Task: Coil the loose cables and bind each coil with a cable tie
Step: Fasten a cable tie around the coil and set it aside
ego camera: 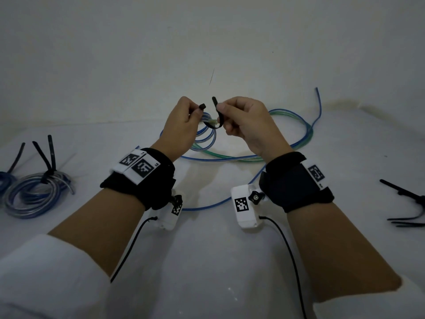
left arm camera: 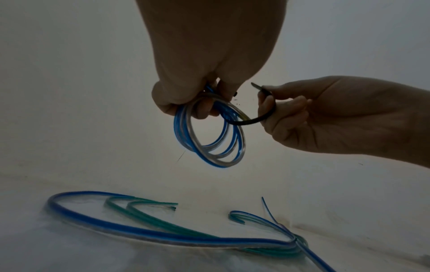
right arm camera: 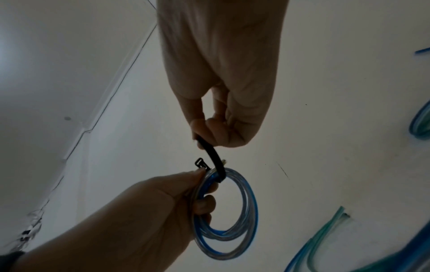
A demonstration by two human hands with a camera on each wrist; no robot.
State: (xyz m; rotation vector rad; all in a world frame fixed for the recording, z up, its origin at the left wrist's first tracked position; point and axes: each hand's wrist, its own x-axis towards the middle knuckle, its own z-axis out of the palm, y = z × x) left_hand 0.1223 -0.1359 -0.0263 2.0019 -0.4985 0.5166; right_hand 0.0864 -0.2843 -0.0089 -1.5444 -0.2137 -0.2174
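A small coil of blue and clear cable [ego camera: 208, 135] hangs above the white table, and my left hand [ego camera: 195, 113] grips its top. A black cable tie [ego camera: 218, 122] loops under the coil's strands. Its square head [ego camera: 202, 106] sticks up at my left fingertips, held there with the coil [right arm camera: 232, 217]. My right hand [ego camera: 222, 110] pinches the tie's tail, whose tip [ego camera: 214, 100] points upward, a short gap from the head. In the left wrist view the tie [left arm camera: 256, 119] curves from the coil [left arm camera: 209, 139] up to my right hand [left arm camera: 267, 99].
Loose blue and green cables [ego camera: 253, 157] sprawl on the table behind my hands. Two bound coils [ego camera: 34, 192] with black ties lie at the left edge. Spare black cable ties [ego camera: 409, 203] lie at the right. A white wall stands close behind.
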